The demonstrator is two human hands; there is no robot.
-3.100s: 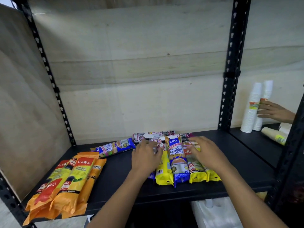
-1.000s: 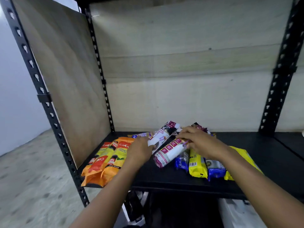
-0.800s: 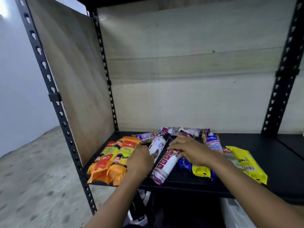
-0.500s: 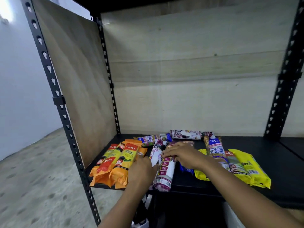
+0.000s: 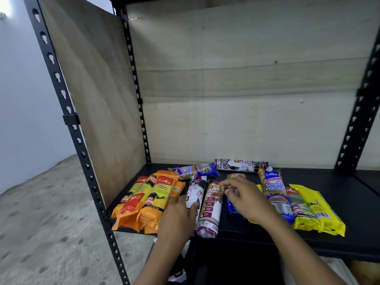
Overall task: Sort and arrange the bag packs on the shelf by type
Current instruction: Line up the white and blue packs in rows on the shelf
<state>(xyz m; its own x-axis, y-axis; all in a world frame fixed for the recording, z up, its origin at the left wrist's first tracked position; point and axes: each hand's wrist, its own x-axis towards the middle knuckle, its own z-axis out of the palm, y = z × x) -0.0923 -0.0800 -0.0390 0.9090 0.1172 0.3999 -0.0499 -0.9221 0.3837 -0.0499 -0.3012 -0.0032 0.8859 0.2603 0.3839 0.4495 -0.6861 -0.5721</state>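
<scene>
Two white-and-maroon draw string bag packs [image 5: 194, 193] [image 5: 211, 210] lie side by side at the shelf's front, pointing front to back. My left hand [image 5: 178, 219] grips the left one, thumb across it. My right hand [image 5: 244, 199] hovers with fingers spread, its fingertips at the top of the right pack and its palm over a blue pack [image 5: 232, 206]. Orange packs [image 5: 148, 200] are stacked at the far left. Blue singlet handle packs lie at the back [image 5: 195, 170] and right of my hand [image 5: 273, 187]. Yellow packs [image 5: 317, 211] sit at the right.
Another white-and-maroon pack [image 5: 240, 164] lies crosswise against the back wall. The black shelf [image 5: 353, 241] has a wooden side panel [image 5: 92, 99] on the left and black uprights [image 5: 357, 120] at both sides. Bare shelf stretches to the right of the yellow packs.
Both hands have brought the two draw string packs forward and turned them parallel beside the orange stack. My right hand has loosened from the right pack. The camera has panned left.
</scene>
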